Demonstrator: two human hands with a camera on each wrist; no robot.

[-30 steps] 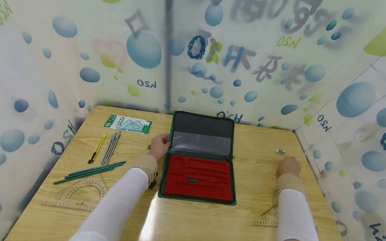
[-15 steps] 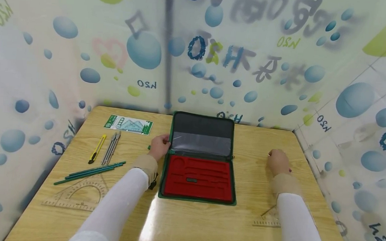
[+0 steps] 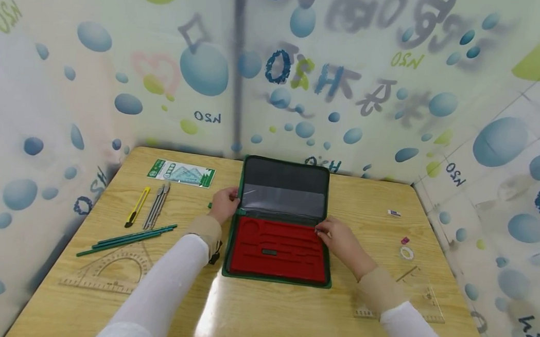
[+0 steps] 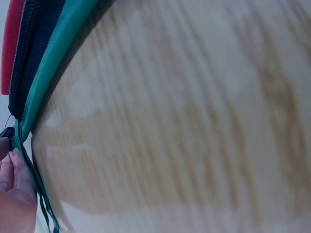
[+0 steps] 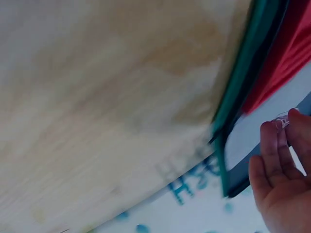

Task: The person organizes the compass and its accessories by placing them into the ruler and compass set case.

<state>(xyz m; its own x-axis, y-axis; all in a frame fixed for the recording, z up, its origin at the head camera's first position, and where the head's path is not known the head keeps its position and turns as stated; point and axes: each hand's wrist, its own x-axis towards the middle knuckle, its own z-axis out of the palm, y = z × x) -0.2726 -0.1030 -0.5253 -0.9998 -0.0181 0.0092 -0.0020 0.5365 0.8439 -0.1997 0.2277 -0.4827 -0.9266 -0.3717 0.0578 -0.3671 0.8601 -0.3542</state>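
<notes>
An open zippered green case (image 3: pixel 284 174) has a dark lid with a clear pocket and a red moulded tray (image 3: pixel 250 262) with recesses. A small dark piece (image 3: pixel 269 252) sits in one recess. My left hand (image 3: pixel 223 205) pinches the case's left edge by the hinge; the left wrist view shows its fingers (image 4: pixel 19 172) at the green trim. Over the tray's upper right corner, my right hand (image 3: pixel 342 240) pinches a tiny clear item (image 5: pixel 282 119) between thumb and fingertips. Its exact kind is too small to tell.
On the left lie a ruler-set packet (image 3: pixel 181 173), a yellow cutter (image 3: pixel 137 207), metal compasses (image 3: pixel 157 206), green pencils (image 3: pixel 126 240) and a clear set square (image 3: pixel 101 279). On the right are an eraser (image 3: pixel 394 213), pink sharpener (image 3: pixel 405 240), white ring (image 3: pixel 400 253) and another set square (image 3: pixel 432 302).
My right hand has moved left from near the eraser to the tray's upper right corner, uncovering the sharpener and ring. The left hand stays at the case's edge.
</notes>
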